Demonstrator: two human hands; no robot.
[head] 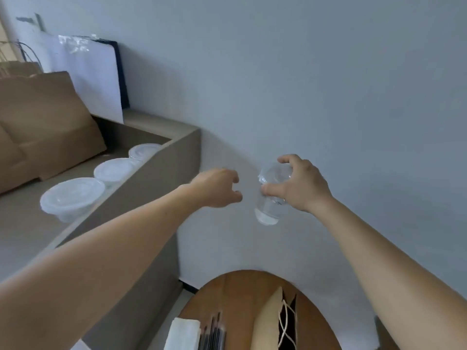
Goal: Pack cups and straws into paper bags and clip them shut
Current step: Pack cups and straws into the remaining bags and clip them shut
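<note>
My right hand (300,184) grips a clear plastic cup with a domed lid (269,198) from above, held in the air in front of the grey wall. My left hand (219,188) hovers just left of the cup with its fingers loosely curled and nothing in them. Below, on a round wooden table (227,294), an open paper bag (280,322) stands with its string handles showing. Several dark straws (213,332) lie beside a white folded napkin (183,334) at the table's near edge.
A grey ledge (156,170) on the left carries three lidded white plastic bowls (72,198) and brown paper bags (48,120). A white bag (88,77) leans against the wall behind them.
</note>
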